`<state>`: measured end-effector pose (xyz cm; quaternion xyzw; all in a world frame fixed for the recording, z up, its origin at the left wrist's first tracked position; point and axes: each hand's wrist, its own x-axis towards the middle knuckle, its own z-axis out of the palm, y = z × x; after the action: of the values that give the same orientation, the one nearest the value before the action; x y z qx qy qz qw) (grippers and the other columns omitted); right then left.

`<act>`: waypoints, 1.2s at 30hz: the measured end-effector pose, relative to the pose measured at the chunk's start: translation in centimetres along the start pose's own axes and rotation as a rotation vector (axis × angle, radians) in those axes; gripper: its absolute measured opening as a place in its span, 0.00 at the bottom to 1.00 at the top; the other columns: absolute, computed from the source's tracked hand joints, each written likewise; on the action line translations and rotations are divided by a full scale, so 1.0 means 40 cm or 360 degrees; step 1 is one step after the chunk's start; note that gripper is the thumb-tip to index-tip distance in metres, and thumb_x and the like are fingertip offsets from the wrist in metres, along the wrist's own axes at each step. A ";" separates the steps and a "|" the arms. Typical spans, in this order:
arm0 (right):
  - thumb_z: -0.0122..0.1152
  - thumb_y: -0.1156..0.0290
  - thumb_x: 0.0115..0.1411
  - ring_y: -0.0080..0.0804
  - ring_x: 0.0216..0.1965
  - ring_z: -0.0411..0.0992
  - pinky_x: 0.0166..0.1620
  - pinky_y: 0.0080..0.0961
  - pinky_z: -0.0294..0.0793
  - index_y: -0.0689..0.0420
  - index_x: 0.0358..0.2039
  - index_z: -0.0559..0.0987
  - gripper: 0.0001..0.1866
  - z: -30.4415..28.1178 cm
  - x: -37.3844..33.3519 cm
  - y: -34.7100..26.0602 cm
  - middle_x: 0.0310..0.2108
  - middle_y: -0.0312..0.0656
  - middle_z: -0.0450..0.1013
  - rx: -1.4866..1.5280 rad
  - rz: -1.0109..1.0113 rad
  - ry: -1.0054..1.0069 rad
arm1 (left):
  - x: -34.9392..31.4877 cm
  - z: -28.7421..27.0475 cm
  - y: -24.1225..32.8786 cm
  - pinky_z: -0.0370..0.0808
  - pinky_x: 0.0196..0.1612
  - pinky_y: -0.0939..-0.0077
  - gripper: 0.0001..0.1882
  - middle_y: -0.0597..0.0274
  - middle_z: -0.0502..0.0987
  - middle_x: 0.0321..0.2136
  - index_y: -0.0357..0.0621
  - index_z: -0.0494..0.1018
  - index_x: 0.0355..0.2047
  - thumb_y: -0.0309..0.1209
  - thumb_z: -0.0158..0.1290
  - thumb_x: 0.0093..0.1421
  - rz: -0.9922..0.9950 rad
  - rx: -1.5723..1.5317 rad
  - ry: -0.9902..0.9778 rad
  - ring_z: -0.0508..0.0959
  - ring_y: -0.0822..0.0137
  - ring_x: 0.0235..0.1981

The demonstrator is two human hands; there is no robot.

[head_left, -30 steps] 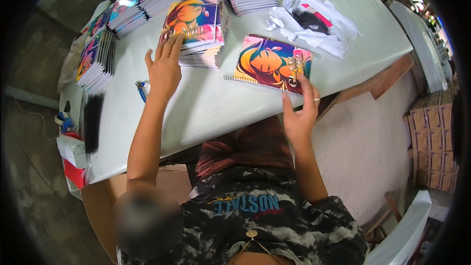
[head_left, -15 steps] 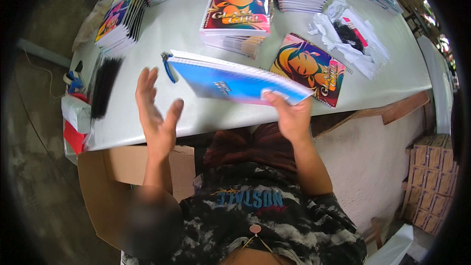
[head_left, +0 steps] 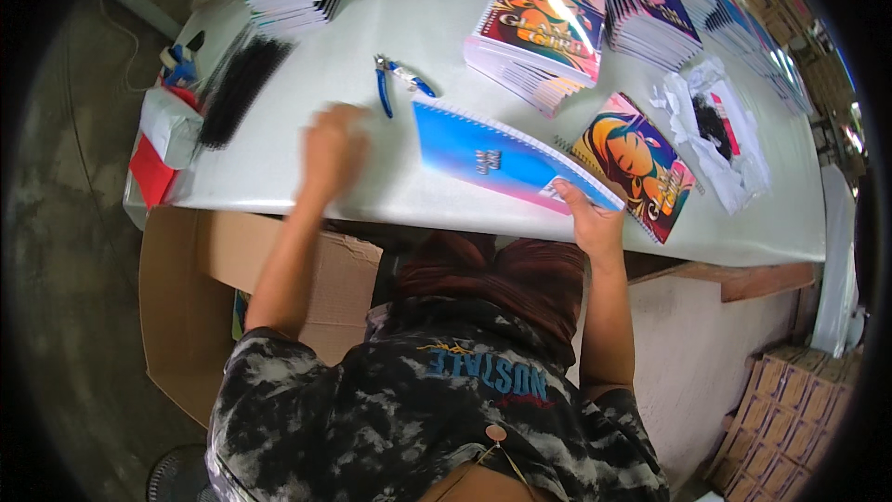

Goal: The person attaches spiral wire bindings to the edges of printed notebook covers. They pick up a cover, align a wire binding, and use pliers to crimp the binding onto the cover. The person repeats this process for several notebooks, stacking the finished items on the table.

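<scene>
My right hand point(head_left: 595, 221) grips the lower right corner of a blue and pink notebook point(head_left: 483, 156), thumb on top and fingers beneath. Its holed or bound edge faces away from me, and it is tilted over the table. Blurred by motion, my left hand point(head_left: 333, 153) is raised to the left of the notebook, apart from it; its fingers are smeared. Just beyond lies a pair of blue-handled cutting pliers point(head_left: 383, 93). A spiral notebook with a colourful illustrated cover point(head_left: 636, 163) lies to the right, partly under or beside the held one.
A stack of notebooks point(head_left: 539, 23) stands ahead, with more stacks point(head_left: 650, 14) along the far side. Thin black binding coils point(head_left: 246, 84) lie left, near a wrapped white-and-red packet point(head_left: 172, 130). Crumpled white wrapping point(head_left: 753, 163) is at right. A cardboard box point(head_left: 186, 288) sits below the table edge.
My left hand has gone from spread fingers to a motion blur. The notebook has lowered, turning its blue cover more upward, still in my right hand. The whole view has shifted.
</scene>
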<state>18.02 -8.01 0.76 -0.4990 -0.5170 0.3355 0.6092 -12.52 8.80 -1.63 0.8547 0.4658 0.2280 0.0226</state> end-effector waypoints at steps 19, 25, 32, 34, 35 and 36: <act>0.60 0.81 0.52 0.22 0.34 0.73 0.40 0.18 0.71 0.67 0.39 0.77 0.12 0.000 0.000 -0.029 0.34 0.43 0.77 -0.0014 -0.0143 -0.0115 | -0.007 -0.058 -0.308 0.65 0.42 0.57 0.16 0.58 0.71 0.37 0.50 0.70 0.40 0.44 0.52 0.55 -0.0764 0.0791 0.0507 0.70 0.54 0.43; 0.58 0.82 0.52 0.22 0.35 0.73 0.41 0.18 0.71 0.67 0.40 0.76 0.13 -0.010 -0.004 -0.024 0.35 0.43 0.76 -0.0056 -0.0094 -0.0074 | -0.028 -0.065 -0.168 0.63 0.42 0.62 0.13 0.63 0.71 0.37 0.49 0.75 0.33 0.43 0.53 0.54 -0.0586 0.0969 0.0563 0.69 0.59 0.42; 0.58 0.82 0.52 0.20 0.34 0.72 0.40 0.17 0.71 0.66 0.41 0.76 0.14 -0.005 0.006 -0.016 0.35 0.42 0.77 0.0001 -0.0262 -0.0019 | 0.041 -0.186 -0.190 0.68 0.36 0.70 0.16 0.57 0.74 0.36 0.48 0.71 0.42 0.43 0.50 0.58 -0.0916 -0.0049 0.0965 0.74 0.61 0.32; 0.59 0.82 0.53 0.19 0.33 0.72 0.38 0.15 0.71 0.66 0.42 0.76 0.14 -0.010 0.003 -0.011 0.34 0.41 0.77 -0.0004 -0.0222 0.0004 | 0.043 -0.186 -0.178 0.70 0.34 0.73 0.16 0.55 0.76 0.35 0.47 0.68 0.45 0.41 0.48 0.60 -0.0807 -0.1289 0.0490 0.76 0.63 0.31; 0.59 0.82 0.53 0.19 0.33 0.72 0.37 0.15 0.71 0.66 0.42 0.76 0.14 -0.018 0.002 -0.008 0.34 0.41 0.76 -0.0038 -0.0220 0.0028 | 0.055 -0.192 -0.127 0.70 0.33 0.75 0.17 0.54 0.77 0.34 0.46 0.67 0.47 0.40 0.48 0.60 -0.0714 -0.1900 0.0203 0.77 0.64 0.30; 0.59 0.82 0.53 0.18 0.32 0.71 0.36 0.14 0.70 0.65 0.42 0.76 0.14 -0.025 0.001 -0.006 0.33 0.40 0.76 -0.0072 -0.0216 0.0052 | 0.049 -0.197 -0.061 0.71 0.34 0.75 0.15 0.55 0.77 0.33 0.45 0.67 0.46 0.37 0.46 0.61 -0.0667 -0.2280 0.0061 0.77 0.66 0.30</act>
<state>18.95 -8.31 1.04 -0.4817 -0.5471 0.2734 0.6276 -16.77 10.39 5.52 0.5201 0.3567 0.4814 0.6087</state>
